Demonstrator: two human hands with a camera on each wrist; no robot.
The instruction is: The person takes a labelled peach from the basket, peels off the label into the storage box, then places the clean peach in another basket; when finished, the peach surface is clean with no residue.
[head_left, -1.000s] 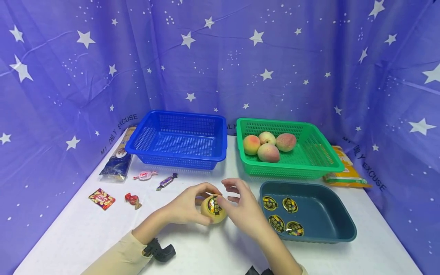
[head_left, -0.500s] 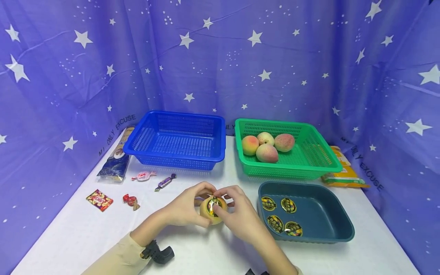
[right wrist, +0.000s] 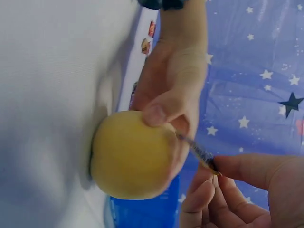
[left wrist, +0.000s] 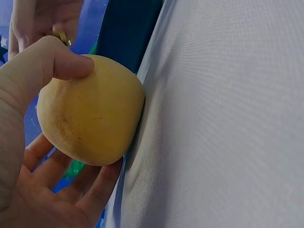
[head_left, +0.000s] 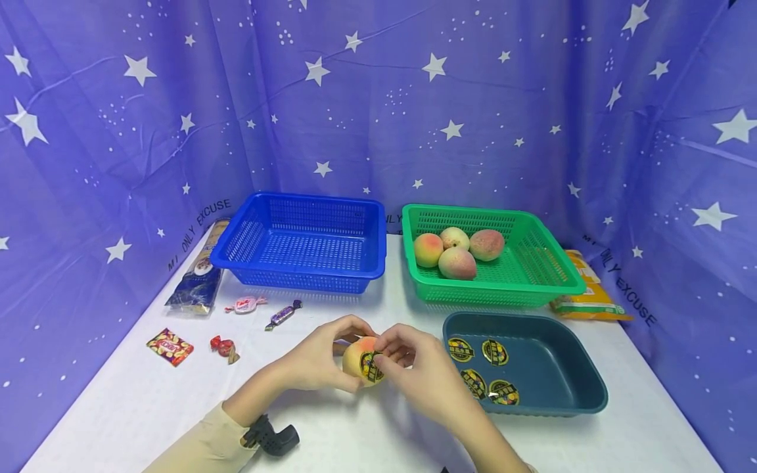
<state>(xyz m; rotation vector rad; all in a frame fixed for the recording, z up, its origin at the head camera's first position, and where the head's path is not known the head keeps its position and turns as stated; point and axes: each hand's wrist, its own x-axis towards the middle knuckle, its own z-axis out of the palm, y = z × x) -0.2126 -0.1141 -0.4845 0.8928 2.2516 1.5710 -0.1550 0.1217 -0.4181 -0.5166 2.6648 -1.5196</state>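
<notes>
1. Head view: a yellow peach [head_left: 358, 360] rests on the white worktop [head_left: 148, 407], near its front edge, between both hands and just left of the dark teal tray [head_left: 564, 368].
2. Left hand [head_left: 319, 358]: grip curled round the peach, thumb on top and fingers underneath, as the left wrist view shows.
3. Right hand [head_left: 422, 371]: grip pinching the round black-and-gold sticker [head_left: 371, 366] by its edge; in the right wrist view the sticker's edge stands lifted off the peach's skin.
4. Dark teal tray: four similar stickers [head_left: 481, 371] lie on its floor.
5. Green basket [head_left: 558, 266], behind the tray: holds four peaches [head_left: 454, 253] grouped toward its left side.
6. Blue basket [head_left: 301, 240], just left of the green one.
7. Wrapped candies [head_left: 227, 325] and a long blue packet [head_left: 198, 279] lie on the worktop's left part; a yellow packet [head_left: 588, 299] lies right of the green basket.
</notes>
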